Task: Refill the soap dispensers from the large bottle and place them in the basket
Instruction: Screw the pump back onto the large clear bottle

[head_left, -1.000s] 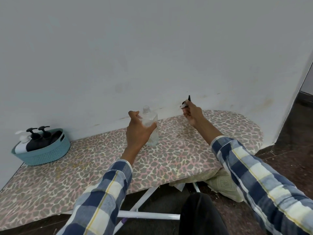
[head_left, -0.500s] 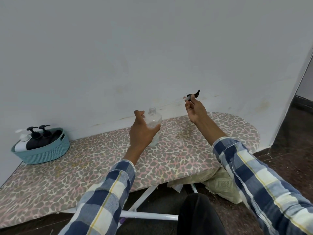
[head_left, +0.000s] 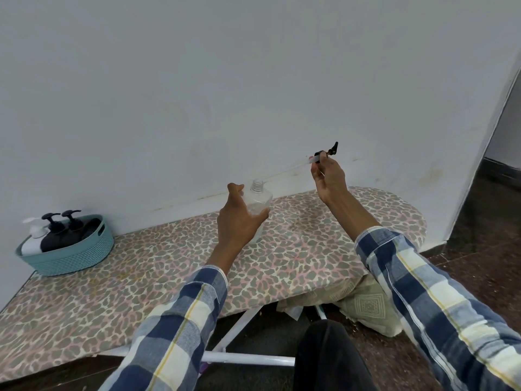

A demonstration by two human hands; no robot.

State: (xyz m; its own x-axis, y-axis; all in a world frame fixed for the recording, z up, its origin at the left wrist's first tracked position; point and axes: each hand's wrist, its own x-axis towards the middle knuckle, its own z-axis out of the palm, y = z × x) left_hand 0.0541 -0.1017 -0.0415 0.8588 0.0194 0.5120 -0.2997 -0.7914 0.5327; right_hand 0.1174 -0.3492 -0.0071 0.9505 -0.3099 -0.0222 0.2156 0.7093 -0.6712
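On the long ironing board with the leopard-spot cover (head_left: 169, 266), the woven teal basket (head_left: 84, 249) at its far left end already holds three pump dispensers, two black and one white, so most of the job looks done. Toward the board's middle, the left hand (head_left: 239, 224) is wrapped around a clear plastic dispenser bottle (head_left: 258, 201), standing upright with its neck open. To the right of that bottle, above the board, the right hand (head_left: 328, 176) pinches the black pump head (head_left: 324, 153), its thin tube slanting toward the bottle's neck; whether the bottle is filled I cannot tell, and no large refill bottle is in sight.
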